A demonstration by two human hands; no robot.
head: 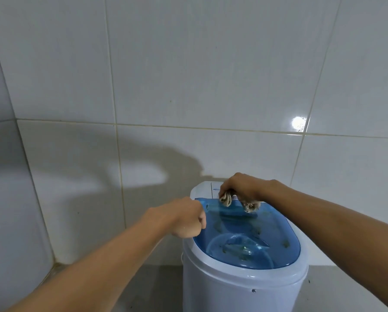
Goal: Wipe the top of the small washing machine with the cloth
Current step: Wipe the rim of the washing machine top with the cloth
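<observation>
A small white washing machine (238, 287) with a see-through blue lid (251, 235) stands at the lower middle. My right hand (240, 186) is at the back of its top, over the white control panel (205, 190), and is shut on a crumpled beige cloth (226, 199) that hangs down onto the rear edge of the lid. At the machine's left rim my left hand (187, 218) is curled into a fist with nothing visible in it. Dark smudges show on the blue lid.
A white tiled wall (188, 75) rises directly behind the machine and turns a corner at the left (19, 176). Grey floor (157, 287) shows below, on both sides of the machine. The arms cast shadows on the wall.
</observation>
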